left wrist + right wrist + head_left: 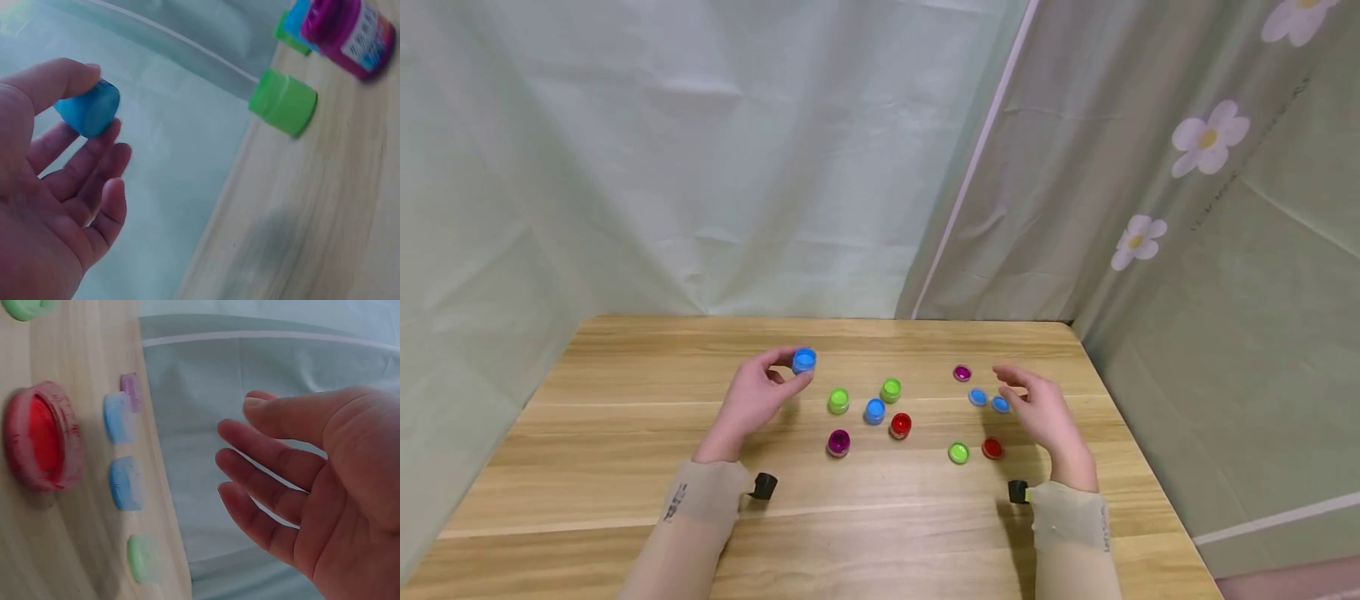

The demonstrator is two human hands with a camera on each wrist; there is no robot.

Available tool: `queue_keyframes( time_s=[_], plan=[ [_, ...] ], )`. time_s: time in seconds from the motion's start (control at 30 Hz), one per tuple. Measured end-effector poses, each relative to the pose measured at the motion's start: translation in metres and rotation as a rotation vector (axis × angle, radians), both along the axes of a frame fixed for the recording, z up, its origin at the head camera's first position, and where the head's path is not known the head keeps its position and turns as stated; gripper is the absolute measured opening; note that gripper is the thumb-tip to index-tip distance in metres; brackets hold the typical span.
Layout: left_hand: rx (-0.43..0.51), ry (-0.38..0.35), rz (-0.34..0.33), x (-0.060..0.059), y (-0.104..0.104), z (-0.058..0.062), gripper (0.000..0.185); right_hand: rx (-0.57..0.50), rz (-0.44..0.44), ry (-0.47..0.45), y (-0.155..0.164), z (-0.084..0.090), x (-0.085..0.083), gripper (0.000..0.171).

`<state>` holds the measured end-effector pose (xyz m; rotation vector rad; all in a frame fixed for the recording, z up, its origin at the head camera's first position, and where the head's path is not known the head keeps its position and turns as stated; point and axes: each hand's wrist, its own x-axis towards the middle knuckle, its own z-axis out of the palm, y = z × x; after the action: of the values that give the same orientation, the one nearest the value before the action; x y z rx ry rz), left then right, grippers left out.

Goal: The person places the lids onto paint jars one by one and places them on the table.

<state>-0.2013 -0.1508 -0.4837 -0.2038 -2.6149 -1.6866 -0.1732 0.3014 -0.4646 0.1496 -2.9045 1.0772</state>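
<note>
My left hand (754, 400) pinches a small blue paint jar (94, 109) between thumb and fingers, raised above the left part of the table. To its right, uncapped jars stand on the wood: a green jar (838, 402), another green jar (891, 390), a blue jar (875, 412), a red jar (901, 426) and a purple jar (838, 443). Over on the right, my right hand (1037, 408) hovers with relaxed, parted fingers and holds nothing. Its fingertips are near a blue lid (1001, 404), with a second blue lid (977, 397) beside that one.
Also on the table (887, 533) are a purple lid (962, 373), a green lid (958, 452) and a red lid (992, 448). The right wrist view shows another green lid (142, 559) near the edge. A curtain (775, 167) hangs behind the table.
</note>
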Motion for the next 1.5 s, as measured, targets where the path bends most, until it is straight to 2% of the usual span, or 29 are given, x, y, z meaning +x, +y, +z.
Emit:
queue_keyframes(
  time_s=[0.1, 0.3, 0.47, 0.6, 0.77, 0.97, 1.2, 1.5],
  plan=[
    [0.051, 0.014, -0.024, 0.004, 0.002, 0.003, 0.046, 0.040, 0.005, -0.021, -0.002, -0.007, -0.001, 0.041],
    [0.170, 0.070, -0.151, 0.011, 0.007, 0.009, 0.045, 0.153, 0.064, 0.008, -0.009, -0.026, -0.008, 0.040],
    [0.264, 0.066, -0.207, 0.013, 0.013, 0.017, 0.046, 0.213, 0.077, 0.022, -0.017, -0.031, -0.014, 0.040],
    [0.315, 0.063, -0.215, 0.013, 0.018, 0.022, 0.047, 0.250, 0.082, 0.054, -0.021, -0.032, -0.016, 0.041],
    [0.371, 0.028, -0.172, 0.013, 0.021, 0.024, 0.044, 0.282, 0.065, 0.089, -0.025, -0.035, -0.018, 0.039],
    [0.444, 0.008, -0.138, 0.018, 0.019, 0.024, 0.044, 0.301, 0.018, 0.082, -0.026, -0.041, -0.016, 0.037],
    [0.436, -0.003, -0.125, 0.025, 0.018, 0.026, 0.042, 0.302, 0.006, 0.045, -0.026, -0.046, -0.013, 0.035],
    [0.434, -0.015, -0.134, 0.025, 0.017, 0.032, 0.043, 0.294, 0.000, 0.031, -0.026, -0.043, -0.017, 0.032]
  ],
)
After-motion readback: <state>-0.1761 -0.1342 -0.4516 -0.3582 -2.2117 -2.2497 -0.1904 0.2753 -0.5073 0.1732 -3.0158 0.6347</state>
